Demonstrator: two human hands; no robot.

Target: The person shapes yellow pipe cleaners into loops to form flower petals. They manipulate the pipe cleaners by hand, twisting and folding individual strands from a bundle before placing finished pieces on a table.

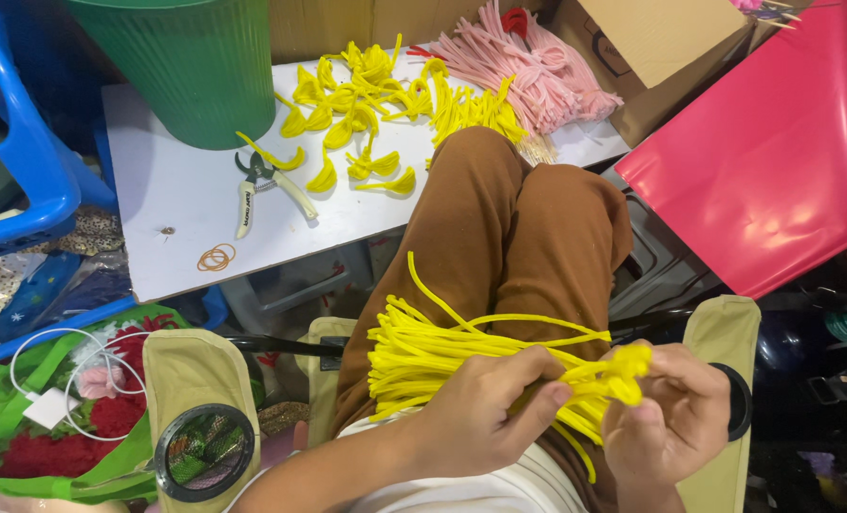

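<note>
Risk first: the bundle of fuzzy yellow pipe-cleaner stems (471, 356) is gripped loosely near one end, so, as a judgement, loose stems could slide off the lap if the left hand (480, 418) slackens. The twisted tip could also spring open if the pinch gives.

Left-hand fingers curl together around the bundle's middle, stems fanning out past the knuckles. Right hand (675, 413) pinches the bent yellow ends (623, 366) between thumb and fingertips, pressed tight. Bundle lies across the brown-trousered lap (509, 228), directly under both hands. White-handled cutting pliers (267, 190) sit well beyond the fingers on the white tabletop (186, 190).
</note>
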